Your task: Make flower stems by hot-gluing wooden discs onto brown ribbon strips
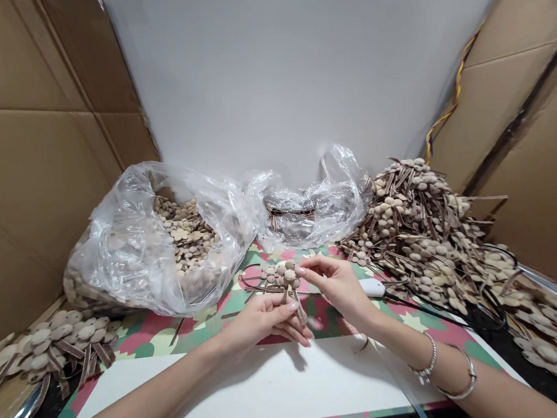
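A flower-shaped piece [287, 273] of beige discs with brown ribbon tails is held up above the middle of the patterned bench [145, 335], just behind the white board [229, 392] that lies along the front edge. The left hand [274, 320] has its grip clamped on the ribbon tails, thumb on top. The right hand [338, 287] brings thumb and forefinger to the right side of the discs; whether this grip pinches them or only touches, I cannot tell. Beyond the right hand lies a white handle [372, 287], its black cord [420, 307] running toward the right edge. A clear bag [131, 239] of discs fills the back left corner, a smaller clear bag [316, 208] stands mid-back, and a heap of beige pieces [423, 246] covers the back right corner. More beige clusters [47, 343] lie along the left edge.
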`<state>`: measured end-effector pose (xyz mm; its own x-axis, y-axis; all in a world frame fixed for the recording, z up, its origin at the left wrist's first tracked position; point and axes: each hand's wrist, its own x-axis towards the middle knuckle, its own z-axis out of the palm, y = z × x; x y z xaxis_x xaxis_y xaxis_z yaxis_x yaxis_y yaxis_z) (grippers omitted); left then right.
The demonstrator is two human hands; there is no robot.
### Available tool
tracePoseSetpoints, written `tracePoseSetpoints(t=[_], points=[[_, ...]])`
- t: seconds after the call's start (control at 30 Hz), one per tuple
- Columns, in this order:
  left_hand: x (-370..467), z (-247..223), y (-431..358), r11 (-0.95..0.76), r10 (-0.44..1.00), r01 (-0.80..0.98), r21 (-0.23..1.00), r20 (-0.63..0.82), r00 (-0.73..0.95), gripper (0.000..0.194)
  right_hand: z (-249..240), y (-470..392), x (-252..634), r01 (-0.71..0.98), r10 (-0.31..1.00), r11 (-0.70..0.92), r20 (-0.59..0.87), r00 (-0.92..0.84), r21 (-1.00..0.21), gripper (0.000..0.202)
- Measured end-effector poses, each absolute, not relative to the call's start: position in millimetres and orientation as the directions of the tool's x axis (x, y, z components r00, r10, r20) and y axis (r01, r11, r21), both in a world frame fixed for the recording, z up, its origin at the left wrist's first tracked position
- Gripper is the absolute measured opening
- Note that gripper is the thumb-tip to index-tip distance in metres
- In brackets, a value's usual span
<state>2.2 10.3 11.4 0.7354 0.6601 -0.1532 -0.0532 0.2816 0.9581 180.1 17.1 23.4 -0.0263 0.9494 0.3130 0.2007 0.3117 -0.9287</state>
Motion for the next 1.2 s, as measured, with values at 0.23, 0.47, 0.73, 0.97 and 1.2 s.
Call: tracePoseSetpoints(t=[0.23,0.47,0.73,0.97,1.2], points=[[-34.8,35.6,32.7,0.025,0.660,0.356,0.934,-0.282,0.696,0.040,30.0,26.6,186.4,0.139,0.991,0.128,0.132,0.021,-0.982,0.024],[-74.1,40.7,63.1,-0.217,0.927,0.621,0.753,-0.040,0.374,0.031,26.4,44.8,193.3,0.041,0.990,-0.101,-0.105,-0.093,-0.994,0.028],[-41.5,41.7,97.5,-0.407,0.868,0.617,0.673,0.075,0.491,0.026,22.8,59.0,182.8,-0.001,0.980,-0.108,-0.106,-0.169,-0.994,0.023],[-18.9,16.7,124.1,-0.455,0.803,0.629,0.631,-0.015,0.595,0.026,14.8,65.5,171.9,0.148,0.990,-0.046,-0.065,-0.128,-0.988,0.027],[-27.5,17.9,132.0,-0.424,0.780,0.639,0.642,-0.100,0.618,0.030,22.0,73.0,164.8,0.301,0.994,0.040,0.007,-0.109,-0.953,0.023]])
